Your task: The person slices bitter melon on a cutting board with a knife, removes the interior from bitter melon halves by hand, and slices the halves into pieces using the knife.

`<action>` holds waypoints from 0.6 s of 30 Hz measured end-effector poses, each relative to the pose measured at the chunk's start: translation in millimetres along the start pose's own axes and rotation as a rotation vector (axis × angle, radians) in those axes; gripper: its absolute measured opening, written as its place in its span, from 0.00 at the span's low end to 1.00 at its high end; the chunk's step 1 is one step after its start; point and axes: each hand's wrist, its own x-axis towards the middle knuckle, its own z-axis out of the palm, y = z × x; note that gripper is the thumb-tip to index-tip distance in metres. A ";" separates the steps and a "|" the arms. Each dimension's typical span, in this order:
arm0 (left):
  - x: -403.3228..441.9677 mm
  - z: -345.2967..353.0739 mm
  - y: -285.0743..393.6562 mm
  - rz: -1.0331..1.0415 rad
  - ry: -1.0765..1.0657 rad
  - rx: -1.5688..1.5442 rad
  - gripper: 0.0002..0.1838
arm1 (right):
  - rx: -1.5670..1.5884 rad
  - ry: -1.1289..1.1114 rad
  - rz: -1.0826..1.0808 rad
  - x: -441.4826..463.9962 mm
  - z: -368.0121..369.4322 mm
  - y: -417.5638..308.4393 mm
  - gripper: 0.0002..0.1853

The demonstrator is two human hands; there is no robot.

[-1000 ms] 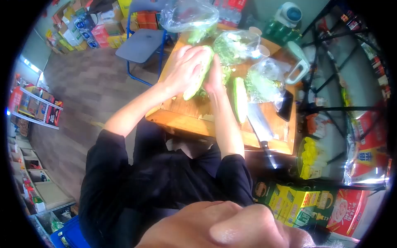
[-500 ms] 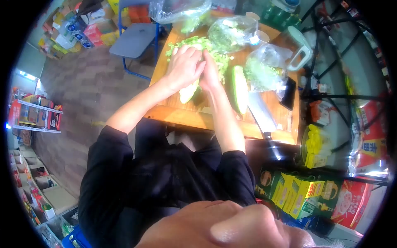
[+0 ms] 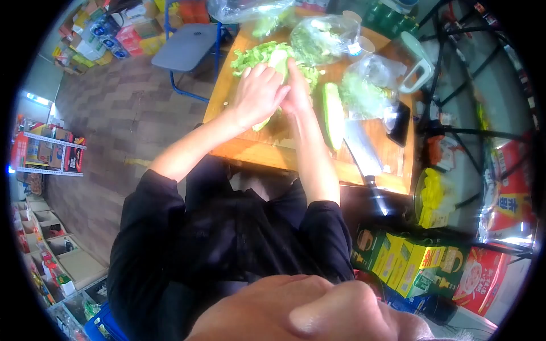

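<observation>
Upper centre of the frame: left hand (image 3: 259, 95) and right hand (image 3: 296, 94) gripping a long pale-green vegetable (image 3: 278, 60) between them, above the brown wooden tabletop (image 3: 256, 149). To its right: a striped green oblong gourd (image 3: 333, 116) lying beside a broad-bladed, black-handled knife (image 3: 363, 150).

The left hand's (image 3: 259, 95) fingers cover the middle of the long, pale-green vegetable (image 3: 278, 61); most of the right hand's (image 3: 297, 96) fingers are hidden. Beyond them, the top edge cuts off 1 clear plastic bag (image 3: 250, 8) and 1 blue metal folding chair (image 3: 185, 50). Well right, the yellow cardboard boxes' (image 3: 402, 266) small print is unreadable.
</observation>
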 end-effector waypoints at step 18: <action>-10.2 -21.8 9.9 0.033 -0.320 0.053 0.24 | -0.036 0.030 0.009 6.9 -2.4 -3.9 0.26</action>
